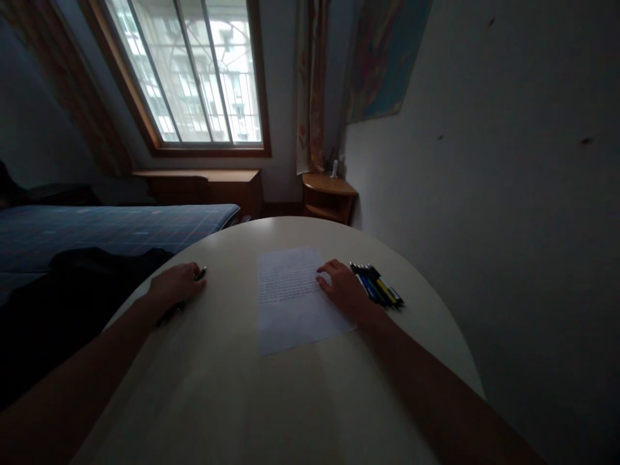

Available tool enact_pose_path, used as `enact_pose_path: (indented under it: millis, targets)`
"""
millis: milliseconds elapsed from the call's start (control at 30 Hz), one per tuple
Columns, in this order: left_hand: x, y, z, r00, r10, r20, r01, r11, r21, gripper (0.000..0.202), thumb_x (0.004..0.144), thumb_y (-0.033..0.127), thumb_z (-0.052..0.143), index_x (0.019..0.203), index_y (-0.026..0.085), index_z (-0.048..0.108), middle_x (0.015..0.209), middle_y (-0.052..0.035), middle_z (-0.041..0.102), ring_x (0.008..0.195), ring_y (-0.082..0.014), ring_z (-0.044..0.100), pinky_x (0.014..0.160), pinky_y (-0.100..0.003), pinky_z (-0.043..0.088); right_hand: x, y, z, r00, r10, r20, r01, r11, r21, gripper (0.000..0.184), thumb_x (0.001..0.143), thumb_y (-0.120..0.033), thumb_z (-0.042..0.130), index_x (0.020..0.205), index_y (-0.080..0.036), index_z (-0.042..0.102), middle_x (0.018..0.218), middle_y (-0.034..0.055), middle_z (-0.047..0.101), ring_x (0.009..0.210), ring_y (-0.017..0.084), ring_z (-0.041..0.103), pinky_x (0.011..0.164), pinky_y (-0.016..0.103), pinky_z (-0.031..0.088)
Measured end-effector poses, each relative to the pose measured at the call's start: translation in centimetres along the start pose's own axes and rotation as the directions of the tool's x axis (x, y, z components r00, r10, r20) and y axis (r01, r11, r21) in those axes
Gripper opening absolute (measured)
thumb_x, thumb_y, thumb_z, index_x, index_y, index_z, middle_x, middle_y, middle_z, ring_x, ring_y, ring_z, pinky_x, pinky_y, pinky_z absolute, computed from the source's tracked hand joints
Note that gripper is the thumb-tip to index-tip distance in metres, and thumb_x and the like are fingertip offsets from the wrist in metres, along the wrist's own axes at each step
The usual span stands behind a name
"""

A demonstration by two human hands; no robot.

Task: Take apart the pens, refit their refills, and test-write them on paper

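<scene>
On the left side of the round table [213,387], my left hand [177,284] is closed around a black pen [201,274], whose end pokes out past the fingers. Another dark piece [170,312] shows under the wrist; whether it belongs to the same pen I cannot tell. A white sheet of paper [285,323] lies in the middle, its upper part covered with lines of writing. Over the sheet's right edge rests my right hand [341,287], fingers bent and apart with nothing between them. Just right of it lies a row of several pens [382,290], dark with blue and yellow parts.
Along the right runs a white wall [508,258]. A bed [121,226] with a blue checked cover and dark cloth [87,278] stand off to the left. Beyond the table are a low wooden cabinet [232,184], a corner shelf [329,184] and a barred window [194,71].
</scene>
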State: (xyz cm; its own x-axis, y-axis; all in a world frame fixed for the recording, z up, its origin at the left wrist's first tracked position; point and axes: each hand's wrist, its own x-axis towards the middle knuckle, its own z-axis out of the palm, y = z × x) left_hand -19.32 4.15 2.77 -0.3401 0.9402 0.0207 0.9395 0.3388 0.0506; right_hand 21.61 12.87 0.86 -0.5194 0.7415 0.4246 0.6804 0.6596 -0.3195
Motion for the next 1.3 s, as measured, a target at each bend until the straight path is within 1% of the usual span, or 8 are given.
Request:
enact_pose_path:
  millis: [133,267,533,733,967,1033,1133,1300]
  targets:
    - [-0.7,2.2,-1.1,0.991,-0.115,0.064,0.109,0.99,0.094,0.03,0.077,0.038,0.054,0.095,0.017,0.064,0.102,-0.0173,0.069,0.089,-0.0339,0.065,0.063,-0.037,0.047,0.0,0.3,0.2,1.0,0.003,0.006,-0.003,1.0,0.003,0.022,0.09,-0.023,0.057,0.109,-0.016,0.066,0.109,0.0093,0.063,0.104,0.02,0.059,0.095,0.034,0.044]
    - [-1.1,3.7,-1.8,0.987,-0.149,0.056,0.14,0.982,0.129,0.029,0.08,0.034,0.051,0.098,0.015,0.064,0.106,-0.0209,0.068,0.094,-0.0383,0.065,0.062,-0.04,0.048,0.0,0.2,0.0,1.0,0.013,0.021,-0.013,1.0,0.005,0.022,0.09,-0.022,0.057,0.109,-0.015,0.065,0.11,0.0096,0.062,0.103,0.021,0.06,0.094,0.034,0.045]
    - [-0.9,6.2,-1.5,0.969,-0.231,0.083,0.222,0.969,0.104,0.027,0.076,0.029,0.055,0.094,0.015,0.069,0.105,-0.0201,0.069,0.096,-0.0375,0.065,0.068,-0.039,0.049,-0.1,0.0,0.0,0.999,0.016,0.034,-0.017,1.0,0.012,0.021,0.089,-0.022,0.057,0.108,-0.016,0.066,0.11,0.0094,0.063,0.1,0.021,0.061,0.092,0.034,0.046]
    - [-0.9,10.6,-0.3,0.999,-0.039,-0.008,0.039,0.999,0.018,0.028,0.079,0.03,0.051,0.091,0.011,0.069,0.096,-0.0221,0.07,0.087,-0.0344,0.067,0.069,-0.039,0.049,-0.2,0.3,0.3,1.0,-0.002,0.016,0.002,1.0,0.027,0.02,0.089,-0.022,0.058,0.106,-0.017,0.066,0.108,0.009,0.063,0.099,0.021,0.061,0.092,0.034,0.047]
    - [-3.3,17.4,1.2,0.98,0.182,-0.078,-0.187,0.98,-0.062,0.026,0.087,0.027,0.047,0.105,0.018,0.063,0.106,-0.0101,0.068,0.091,-0.0226,0.066,0.075,-0.031,0.048,-0.1,0.1,0.5,0.997,-0.076,-0.007,0.077,0.995,0.06,0.019,0.091,-0.024,0.057,0.106,-0.017,0.066,0.105,0.0095,0.065,0.098,0.021,0.062,0.091,0.036,0.048]
    - [-4.3,18.7,2.0,0.942,0.288,-0.172,-0.31,0.944,-0.115,0.025,0.09,0.022,0.044,0.109,0.018,0.061,0.102,-0.009,0.069,0.09,-0.0218,0.065,0.076,-0.031,0.048,-0.1,-0.1,0.6,0.994,-0.109,-0.021,0.111,0.989,0.094,0.021,0.09,-0.025,0.06,0.109,-0.017,0.064,0.107,0.0097,0.066,0.101,0.022,0.061,0.093,0.037,0.047]
    - [-5.3,19.5,3.1,0.848,0.446,-0.286,-0.497,0.857,-0.137,0.027,0.094,0.019,0.043,0.115,0.019,0.059,0.106,-0.0077,0.067,0.099,-0.0204,0.062,0.082,-0.03,0.048,-0.1,-0.5,0.7,0.986,-0.156,-0.052,0.162,0.975,0.153,0.031,0.087,-0.025,0.064,0.117,-0.017,0.06,0.111,0.0103,0.066,0.105,0.022,0.06,0.094,0.037,0.047]
    - [-5.5,19.3,3.8,0.764,0.542,-0.349,-0.618,0.771,-0.154,0.03,0.096,0.019,0.045,0.122,0.027,0.059,0.102,-0.0037,0.066,0.092,-0.0173,0.063,0.079,-0.028,0.049,-0.1,-1.1,0.8,0.977,-0.212,-0.02,0.213,0.964,0.162,0.025,0.089,-0.023,0.063,0.114,-0.02,0.063,0.108,0.0073,0.069,0.102,0.021,0.062,0.092,0.037,0.045]
